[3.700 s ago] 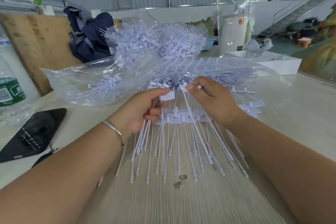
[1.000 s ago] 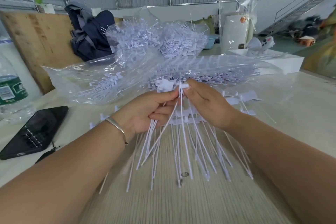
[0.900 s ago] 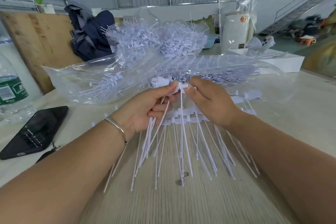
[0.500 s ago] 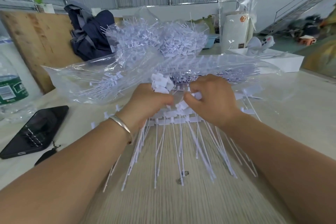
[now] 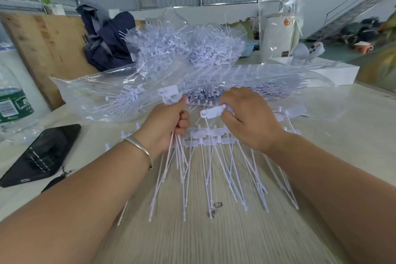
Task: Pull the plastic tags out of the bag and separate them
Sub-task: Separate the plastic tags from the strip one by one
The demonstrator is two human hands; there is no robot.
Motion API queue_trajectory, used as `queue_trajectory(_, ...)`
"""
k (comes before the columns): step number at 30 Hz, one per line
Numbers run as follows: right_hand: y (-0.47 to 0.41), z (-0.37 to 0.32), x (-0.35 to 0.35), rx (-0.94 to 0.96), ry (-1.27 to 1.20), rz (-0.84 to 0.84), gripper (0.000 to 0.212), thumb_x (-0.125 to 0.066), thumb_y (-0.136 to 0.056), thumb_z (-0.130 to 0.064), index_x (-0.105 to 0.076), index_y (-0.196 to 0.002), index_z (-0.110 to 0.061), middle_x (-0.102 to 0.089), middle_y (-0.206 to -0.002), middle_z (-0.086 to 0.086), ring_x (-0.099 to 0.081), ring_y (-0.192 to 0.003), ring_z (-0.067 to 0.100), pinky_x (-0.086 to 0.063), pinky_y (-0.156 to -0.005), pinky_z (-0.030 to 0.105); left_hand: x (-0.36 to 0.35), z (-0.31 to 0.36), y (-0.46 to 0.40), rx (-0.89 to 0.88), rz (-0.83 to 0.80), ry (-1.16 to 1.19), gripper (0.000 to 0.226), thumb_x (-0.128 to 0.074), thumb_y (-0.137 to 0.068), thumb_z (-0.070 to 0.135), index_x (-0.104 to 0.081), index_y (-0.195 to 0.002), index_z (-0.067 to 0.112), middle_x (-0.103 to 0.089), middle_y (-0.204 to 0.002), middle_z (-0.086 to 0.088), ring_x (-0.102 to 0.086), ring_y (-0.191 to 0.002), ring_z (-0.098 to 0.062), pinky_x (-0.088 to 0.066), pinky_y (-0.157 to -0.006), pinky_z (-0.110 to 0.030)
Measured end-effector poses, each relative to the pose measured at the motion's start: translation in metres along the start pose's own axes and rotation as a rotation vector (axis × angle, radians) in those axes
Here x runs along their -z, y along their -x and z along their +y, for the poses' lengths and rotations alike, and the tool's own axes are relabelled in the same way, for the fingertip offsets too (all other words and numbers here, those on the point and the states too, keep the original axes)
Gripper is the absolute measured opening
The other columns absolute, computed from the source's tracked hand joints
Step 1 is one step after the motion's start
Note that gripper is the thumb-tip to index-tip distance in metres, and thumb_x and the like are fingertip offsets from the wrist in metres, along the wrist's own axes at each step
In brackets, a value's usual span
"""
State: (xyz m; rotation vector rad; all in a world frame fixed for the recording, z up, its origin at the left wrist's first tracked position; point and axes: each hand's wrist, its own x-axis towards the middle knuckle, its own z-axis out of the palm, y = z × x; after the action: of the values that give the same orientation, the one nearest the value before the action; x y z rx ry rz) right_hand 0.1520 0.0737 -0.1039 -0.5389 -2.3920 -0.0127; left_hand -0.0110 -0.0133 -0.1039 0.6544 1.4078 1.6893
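Note:
A clear plastic bag full of white plastic tags lies across the table in front of me. A comb-like strip of joined tags hangs below my hands, its thin tails fanning toward me. My left hand grips a bundle of separated tags, their flat heads sticking up above my thumb and their tails hanging under my fist. My right hand pinches the flat head of a single tag just above the strip. Loose tags lie to the right of my right hand.
A black phone lies at the left on the table, and a water bottle stands further left. Behind the bag are a second heap of bagged tags, a dark backpack, a wooden board and a white box.
My hands have drawn slightly apart. My right hand now holds a single tag head lifted off the strip, while my left hand has turned upright with its bundle.

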Motion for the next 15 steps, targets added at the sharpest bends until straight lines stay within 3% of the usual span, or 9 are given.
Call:
queue_trajectory(4, 0.001, 0.004, -0.003, 0.01, 0.064, 0.003, 0.025, -0.042, -0.093, -0.023, -0.061, -0.091, -0.008, -0.051, -0.082, 0.006, -0.046, -0.08, 0.025, -0.037, -0.071, 0.039, -0.002, 0.0, 0.0, 0.106, -0.107, 0.037, 0.042, -0.038, -0.101, 0.046, -0.052, -0.086, 0.01, -0.027, -0.044, 0.008, -0.022, -0.029, -0.002, -0.017, -0.026, -0.014)
queue_trajectory(7, 0.001, 0.005, -0.003, 0.032, 0.114, 0.039, 0.024, -0.045, -0.097, -0.023, -0.063, -0.092, -0.009, -0.045, -0.083, 0.003, -0.042, -0.081, 0.022, -0.036, -0.073, 0.037, -0.005, -0.001, 0.005, 0.115, -0.196, -0.091, 0.042, -0.051, -0.091, 0.053, -0.056, -0.082, 0.012, -0.025, -0.05, 0.008, -0.02, -0.032, -0.002, -0.017, -0.027, -0.014)
queue_trajectory(9, 0.001, 0.003, -0.003, 0.04, 0.139, 0.046, 0.026, -0.043, -0.099, -0.023, -0.061, -0.09, -0.007, -0.04, -0.083, 0.002, -0.036, -0.08, 0.019, -0.034, -0.073, 0.036, -0.007, 0.0, 0.01, 0.092, -0.266, -0.187, 0.029, -0.067, -0.078, 0.046, -0.063, -0.07, 0.019, -0.022, -0.055, 0.008, -0.018, -0.036, -0.003, -0.016, -0.03, -0.014)
queue_trajectory(12, 0.0, 0.0, -0.003, 0.045, 0.168, 0.013, 0.028, -0.039, -0.1, -0.024, -0.061, -0.095, -0.007, -0.045, -0.087, 0.004, -0.04, -0.084, 0.021, -0.031, -0.076, 0.034, -0.007, 0.0, 0.013, 0.05, -0.319, -0.259, 0.023, -0.078, -0.065, 0.035, -0.067, -0.048, 0.023, -0.019, -0.057, 0.008, -0.016, -0.04, -0.004, -0.015, -0.034, -0.014)
queue_trajectory(15, 0.001, -0.003, -0.002, 0.018, 0.161, 0.012, 0.032, -0.038, -0.1, -0.03, -0.061, -0.1, -0.009, -0.052, -0.093, 0.006, -0.048, -0.09, 0.026, -0.033, -0.081, 0.037, -0.007, 0.001, 0.013, 0.022, -0.277, -0.227, 0.013, -0.079, -0.07, 0.028, -0.072, -0.061, 0.023, -0.022, -0.053, 0.01, -0.017, -0.039, -0.004, -0.016, -0.032, -0.014)
